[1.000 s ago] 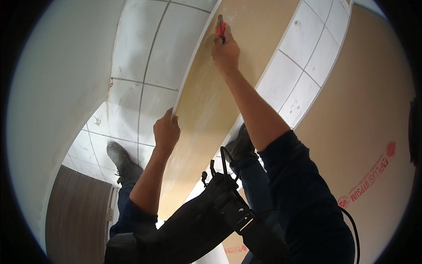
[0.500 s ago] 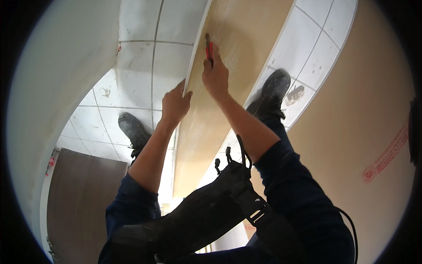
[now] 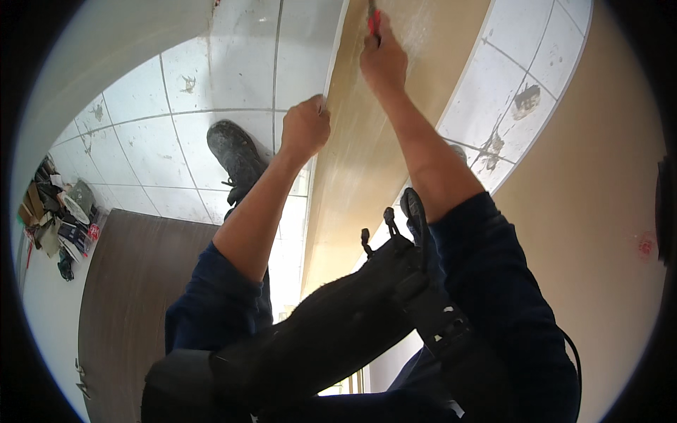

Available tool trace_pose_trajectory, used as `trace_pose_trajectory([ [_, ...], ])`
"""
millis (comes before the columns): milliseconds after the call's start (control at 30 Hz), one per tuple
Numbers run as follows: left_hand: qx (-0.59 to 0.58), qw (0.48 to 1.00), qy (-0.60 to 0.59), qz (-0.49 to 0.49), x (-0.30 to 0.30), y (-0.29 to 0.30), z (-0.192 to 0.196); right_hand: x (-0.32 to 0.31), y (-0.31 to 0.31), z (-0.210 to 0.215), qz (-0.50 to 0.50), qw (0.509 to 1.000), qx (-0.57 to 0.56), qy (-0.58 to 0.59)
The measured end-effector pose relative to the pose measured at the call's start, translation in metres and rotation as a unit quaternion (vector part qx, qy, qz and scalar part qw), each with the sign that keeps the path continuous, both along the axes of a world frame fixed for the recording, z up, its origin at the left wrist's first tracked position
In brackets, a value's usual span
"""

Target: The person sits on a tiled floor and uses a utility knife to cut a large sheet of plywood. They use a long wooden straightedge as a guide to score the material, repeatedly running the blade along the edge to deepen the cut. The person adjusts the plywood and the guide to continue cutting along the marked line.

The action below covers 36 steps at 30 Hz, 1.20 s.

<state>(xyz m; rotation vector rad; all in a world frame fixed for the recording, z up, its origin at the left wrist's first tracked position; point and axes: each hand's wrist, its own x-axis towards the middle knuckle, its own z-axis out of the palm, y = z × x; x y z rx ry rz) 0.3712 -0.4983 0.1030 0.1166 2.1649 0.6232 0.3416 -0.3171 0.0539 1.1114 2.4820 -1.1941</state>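
Observation:
A long tan board [image 3: 367, 162] stands on edge on the white tiled floor, running away from me. My left hand [image 3: 305, 128] is closed on the board's left edge, about halfway up. My right hand [image 3: 383, 62] is clenched on a red-handled tool [image 3: 372, 20], which it presses against the board's face near the top of the view. The tool's tip is cut off by the picture's rim. A black pouch [image 3: 331, 331] hangs at my chest, between my dark blue sleeves.
My dark shoe [image 3: 236, 156] rests on the white tiled floor [image 3: 148, 148] left of the board. A dark brown panel [image 3: 123, 296] lies at lower left, with a heap of clutter [image 3: 60, 218] beyond it. A beige wall [image 3: 599, 211] with a red mark fills the right.
The view has swung downward and left. Both hands sit farther along the board than before; the left foot and the brown panel have come further into sight.

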Motion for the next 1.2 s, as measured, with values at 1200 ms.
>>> trace_pose_trajectory([
  [1200, 0.036, 0.999, -0.010, 0.031, 0.148, -0.093, -0.024, 0.532, -0.330, 0.026, -0.071, 0.981, -0.146, -0.106],
])
